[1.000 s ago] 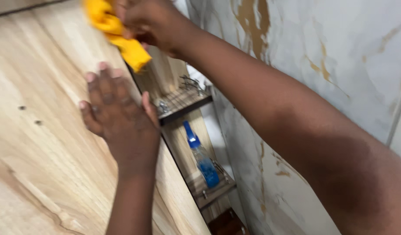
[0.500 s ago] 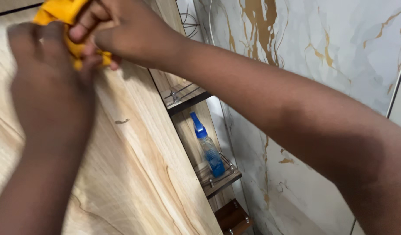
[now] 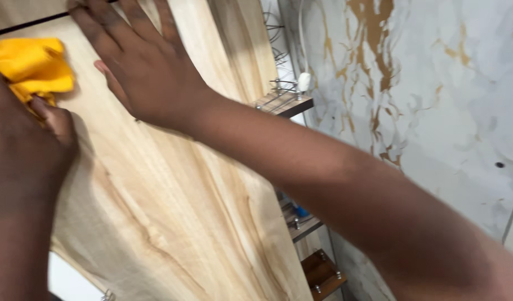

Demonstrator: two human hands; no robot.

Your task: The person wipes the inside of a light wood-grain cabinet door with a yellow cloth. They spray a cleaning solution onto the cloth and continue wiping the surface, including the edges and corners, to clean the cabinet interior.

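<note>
Yellow cloth, soft and crumpled into a loose wad with no clear long axis, its bulk spreading toward the upper left of the view; it lies against the wooden panel near the panel's upper left corner, just below a dark seam. The left hand is closed around the cloth's lower edge, thumb and fingers bunched on the fabric, pressing it to the wood. The right hand is spread flat and open on the same panel, fingers together and pointing up and to the left, holding nothing; it sits just beside the cloth without touching it, the forearm running down to the lower right. Panel: pale timber-look board, smooth, with long brown grain streaks running diagonally from upper left to lower right. Along its right edge, small wooden shelves with thin metal rails: an upper shelf, a middle shelf showing a sliver of a blue item, largely hidden by the forearm, and a darker lower shelf. Right of these, a glossy marble-look wall, white-grey with gold-brown veining.
</note>
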